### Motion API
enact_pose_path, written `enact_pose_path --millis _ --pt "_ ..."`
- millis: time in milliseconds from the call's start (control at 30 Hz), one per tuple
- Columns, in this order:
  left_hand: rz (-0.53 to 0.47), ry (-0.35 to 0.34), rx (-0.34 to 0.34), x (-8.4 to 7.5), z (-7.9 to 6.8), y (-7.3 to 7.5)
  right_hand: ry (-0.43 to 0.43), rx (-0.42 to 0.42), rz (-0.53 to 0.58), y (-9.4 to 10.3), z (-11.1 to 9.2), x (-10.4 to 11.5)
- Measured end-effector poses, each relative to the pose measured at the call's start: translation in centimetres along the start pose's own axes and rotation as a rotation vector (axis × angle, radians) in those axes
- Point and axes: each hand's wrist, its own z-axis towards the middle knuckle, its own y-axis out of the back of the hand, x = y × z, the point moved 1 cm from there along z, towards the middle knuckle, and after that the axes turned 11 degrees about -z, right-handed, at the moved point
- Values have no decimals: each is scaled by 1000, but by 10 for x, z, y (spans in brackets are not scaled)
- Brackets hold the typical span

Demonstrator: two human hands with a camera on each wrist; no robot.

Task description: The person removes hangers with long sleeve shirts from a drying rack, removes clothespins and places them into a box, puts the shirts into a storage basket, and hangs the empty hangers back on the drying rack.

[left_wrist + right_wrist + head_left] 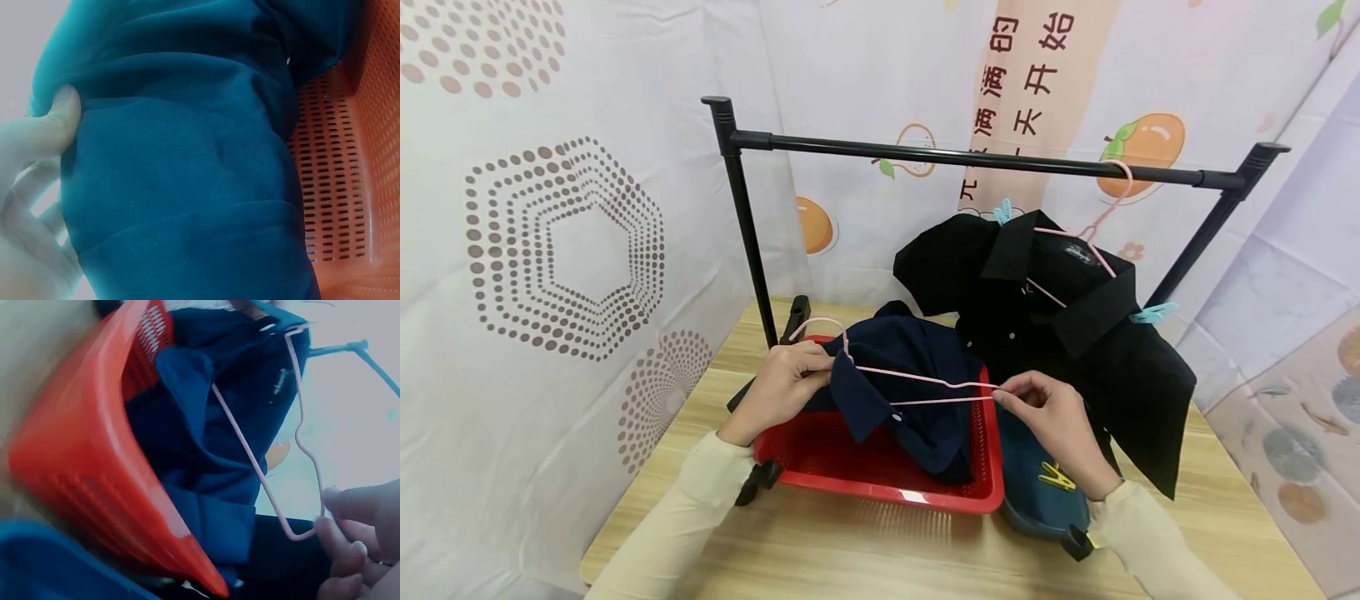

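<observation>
A navy shirt lies bunched in and over a red basket, its collar turned up toward me. My left hand pinches the shirt beside the collar. In the left wrist view, the thumb presses on the cloth with the other fingers behind it. One side of a pink hanger is hidden inside the shirt, and its hook sticks out above the collar. My right hand pinches the hanger's free end between thumb and fingertips, which the right wrist view shows close up.
A black rack stands behind the basket. From its bar hangs a black shirt on another pink hanger, with light-blue clips at the shoulders. Right of the basket, a dark blue tray holds yellow clips.
</observation>
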Motion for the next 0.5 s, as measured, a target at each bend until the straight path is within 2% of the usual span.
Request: enact_pose_path --millis 100,200,267,500 --pt "-7 -3 7 0 -1 0 115 -108 -91 -4 2 5" --pt "-12 -9 15 -1 0 0 246 -145 -143 -12 3 10" --pt "-14 -11 20 -1 -1 -1 304 -159 -153 -16 3 13" --pt "-30 -29 32 -3 -1 -4 347 -205 -157 -26 5 22"
